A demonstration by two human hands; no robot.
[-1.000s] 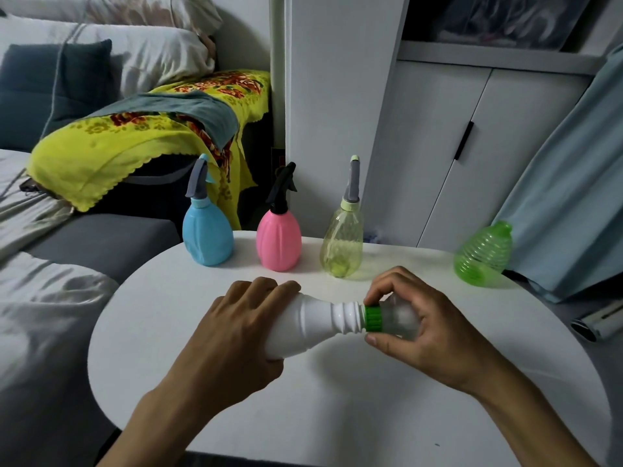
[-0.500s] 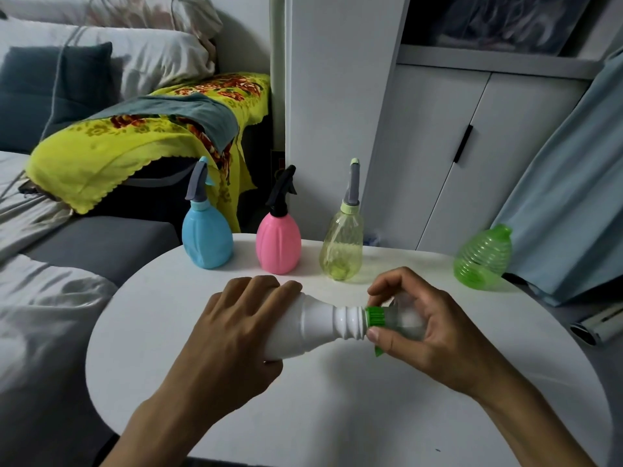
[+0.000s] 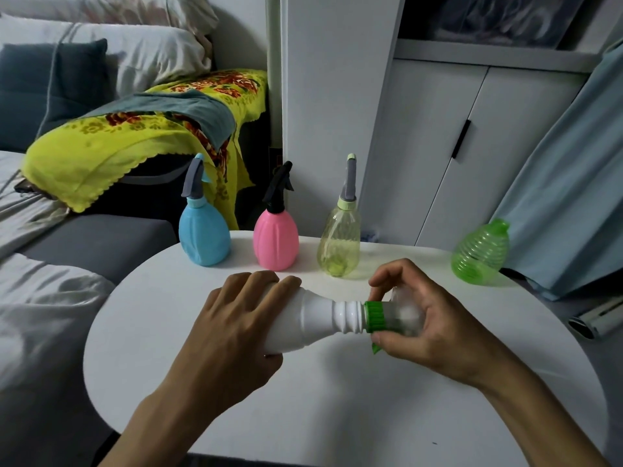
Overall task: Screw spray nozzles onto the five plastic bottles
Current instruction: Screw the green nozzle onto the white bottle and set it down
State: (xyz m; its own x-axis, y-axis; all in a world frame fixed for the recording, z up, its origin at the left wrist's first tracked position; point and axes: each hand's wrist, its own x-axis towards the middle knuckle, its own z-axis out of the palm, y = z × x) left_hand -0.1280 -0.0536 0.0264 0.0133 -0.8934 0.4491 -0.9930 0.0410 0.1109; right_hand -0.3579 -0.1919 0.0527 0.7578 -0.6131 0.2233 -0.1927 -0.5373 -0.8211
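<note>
A white bottle point(image 3: 313, 318) lies on its side over the round white table point(image 3: 303, 416), neck pointing right. My left hand point(image 3: 232, 325) grips its body. My right hand point(image 3: 424, 318) is closed around a clear spray nozzle with a green collar point(image 3: 375, 316) that sits on the bottle's neck. At the back stand a blue bottle point(image 3: 202, 237), a pink bottle point(image 3: 275, 239) and a clear yellowish bottle point(image 3: 338, 246), each with a nozzle on top. A green ribbed bottle point(image 3: 480, 252) stands at the far right with no nozzle on it.
A grey sofa with white bedding point(image 3: 50, 315) runs along the left. A yellow flowered cloth point(image 3: 135, 143) covers something behind the table. White cabinet doors point(image 3: 455, 146) and a pale blue curtain point(image 3: 573, 183) stand at the back right.
My right hand's fingers have shifted around the nozzle's green collar, and a green tab of the nozzle now shows below it. The bottle and my left hand stay nearly still.
</note>
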